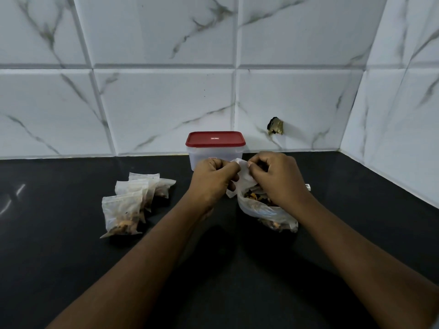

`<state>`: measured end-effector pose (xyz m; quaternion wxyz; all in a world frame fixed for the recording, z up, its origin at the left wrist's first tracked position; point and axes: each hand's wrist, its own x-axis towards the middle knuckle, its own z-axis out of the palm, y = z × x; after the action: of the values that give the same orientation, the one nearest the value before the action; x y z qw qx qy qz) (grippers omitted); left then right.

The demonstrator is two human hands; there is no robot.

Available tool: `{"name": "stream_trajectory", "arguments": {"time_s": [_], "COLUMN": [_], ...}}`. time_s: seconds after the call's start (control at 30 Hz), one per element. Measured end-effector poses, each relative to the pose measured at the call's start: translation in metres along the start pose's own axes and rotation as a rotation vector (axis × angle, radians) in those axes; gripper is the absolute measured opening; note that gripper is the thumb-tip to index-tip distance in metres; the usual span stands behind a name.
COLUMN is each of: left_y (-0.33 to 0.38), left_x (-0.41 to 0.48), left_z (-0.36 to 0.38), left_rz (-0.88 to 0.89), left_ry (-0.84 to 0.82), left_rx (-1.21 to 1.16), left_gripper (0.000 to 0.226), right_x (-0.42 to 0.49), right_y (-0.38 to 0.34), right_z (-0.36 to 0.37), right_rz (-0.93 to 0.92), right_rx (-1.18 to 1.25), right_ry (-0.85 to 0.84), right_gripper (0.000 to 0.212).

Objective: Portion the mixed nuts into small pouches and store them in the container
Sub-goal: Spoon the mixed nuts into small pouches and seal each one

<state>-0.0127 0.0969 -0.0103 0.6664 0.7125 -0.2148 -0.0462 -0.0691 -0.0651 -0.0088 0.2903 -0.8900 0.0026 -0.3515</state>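
A small translucent pouch (242, 178) is held between both hands in front of the container. My left hand (212, 181) pinches its left edge, and my right hand (278, 179) pinches its right edge near the top. Below my right hand lies a larger plastic bag of mixed nuts (266, 211) on the black counter, its mouth open. Several filled pouches (133, 200) lie in a loose pile at the left. The clear container (215, 148) with its red lid on stands at the back against the wall.
The black counter (71, 257) meets white marble-pattern tiled walls behind and at the right, forming a corner. A small brass fitting (275, 125) sticks out of the back wall. A small white object (308, 187) lies by my right wrist.
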Motion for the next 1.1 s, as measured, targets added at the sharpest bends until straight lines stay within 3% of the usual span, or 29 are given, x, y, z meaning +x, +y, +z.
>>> {"name": "stream_trajectory", "arguments": {"time_s": [0.07,0.2,0.43,0.63,0.7,0.8,0.87,0.93,1.0,1.1], "left_y": [0.0,0.002,0.003,0.002,0.002,-0.008,-0.014,-0.017,-0.019,-0.02], "left_x": [-0.001,-0.003,-0.002,-0.001,0.001,0.011,0.016,0.02,0.024,0.025], "left_z": [0.001,0.001,0.003,-0.002,-0.003,-0.008,-0.014,-0.018,-0.02,-0.018], "left_rz": [-0.002,-0.019,0.012,0.012,0.022,0.081,0.023,-0.117,-0.192,-0.17], "left_ry": [0.004,-0.002,-0.043,-0.095,-0.028,0.217,0.266,0.201,0.148,0.115], "left_rx": [-0.012,-0.064,-0.019,0.0,-0.029,-0.015,0.049,-0.063,-0.141,-0.134], "left_gripper": [0.027,0.023,0.03,0.022,0.021,0.008,0.029,0.042,0.047,0.043], "right_x": [-0.001,-0.001,0.003,0.001,0.001,0.002,0.003,0.003,0.003,0.004], "right_y": [-0.002,-0.001,0.0,0.001,0.001,0.004,0.004,0.003,0.002,0.005], "right_z": [-0.002,-0.003,0.001,-0.001,-0.002,-0.003,-0.003,-0.004,-0.005,-0.008], "right_rz": [-0.055,-0.146,-0.089,-0.044,0.01,0.098,0.149,0.203,0.232,0.172], "right_rx": [0.005,-0.028,-0.004,0.084,0.147,0.259,0.342,0.436,0.481,0.384], "right_ry": [0.01,-0.018,-0.021,-0.083,-0.089,-0.068,-0.084,-0.107,-0.103,-0.075], "right_gripper": [0.007,0.019,0.017,0.015,0.014,0.011,0.012,0.014,0.016,0.014]}}
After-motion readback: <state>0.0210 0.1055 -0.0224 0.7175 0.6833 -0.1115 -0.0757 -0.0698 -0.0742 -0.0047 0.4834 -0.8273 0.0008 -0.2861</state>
